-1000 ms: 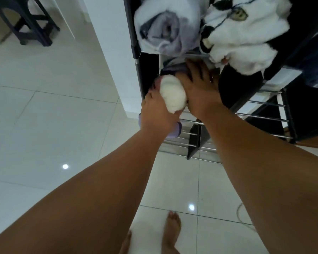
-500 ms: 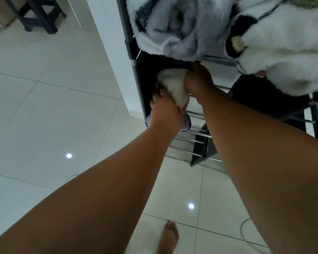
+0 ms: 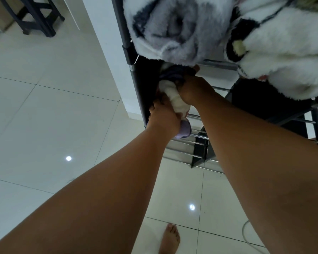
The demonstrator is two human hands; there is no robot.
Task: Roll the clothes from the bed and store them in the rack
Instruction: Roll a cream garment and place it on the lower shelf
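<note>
A rolled white and lilac cloth sits at the left end of a lower shelf of the black rack. My left hand grips its near end from below, where a lilac fold sticks out. My right hand clasps the roll from the right, fingers reaching under the shelf above. Another purple cloth lies behind it in the same shelf. On the shelf above rest a rolled grey fleece and a white and black fluffy garment.
Chrome rails of the lower shelves run below my hands. A white wall corner stands left of the rack. Glossy tiled floor spreads left, with a dark stool far off. My bare foot and a white cable are below.
Both hands have pushed the white roll deeper into the lower shelf, under the grey fleece. The view has moved closer to the rack.
</note>
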